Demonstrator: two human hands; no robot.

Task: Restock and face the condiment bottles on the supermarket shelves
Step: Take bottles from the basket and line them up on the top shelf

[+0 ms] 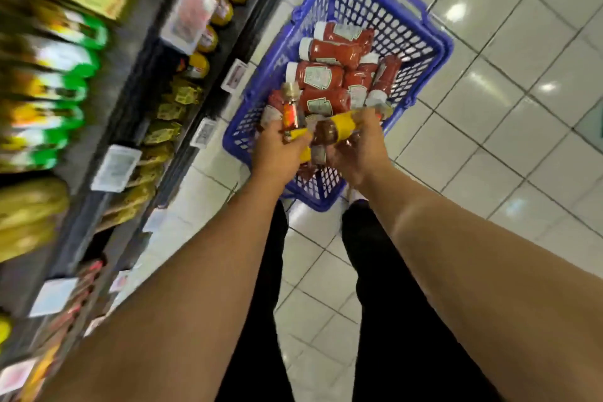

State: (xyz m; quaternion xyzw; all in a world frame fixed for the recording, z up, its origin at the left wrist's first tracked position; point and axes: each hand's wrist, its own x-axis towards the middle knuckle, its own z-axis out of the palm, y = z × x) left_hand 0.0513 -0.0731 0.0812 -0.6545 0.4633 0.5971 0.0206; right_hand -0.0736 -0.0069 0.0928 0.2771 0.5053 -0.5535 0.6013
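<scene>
Condiment bottles are split between three places: the shelves (107,127) along the left, a blue basket (421,29) on the tiled floor (509,127), and the person's hands. Shelves, largest item in view, carry blurred green-capped and yellow packs above and a row of yellow-lidded jars (199,65) lower down, with white price tags (115,167) on the edges. Basket stands just beside the shelf base, in front of the person's dark-trousered legs (385,287), and holds a loose pile of red ketchup bottles (321,77) lying on their sides, white caps pointing left. Left hand (277,153) grips a small orange-labelled bottle (290,114) over the basket. Right hand (359,150) grips a dark bottle with a yellow label (336,129), tilted, touching the left hand's load.
</scene>
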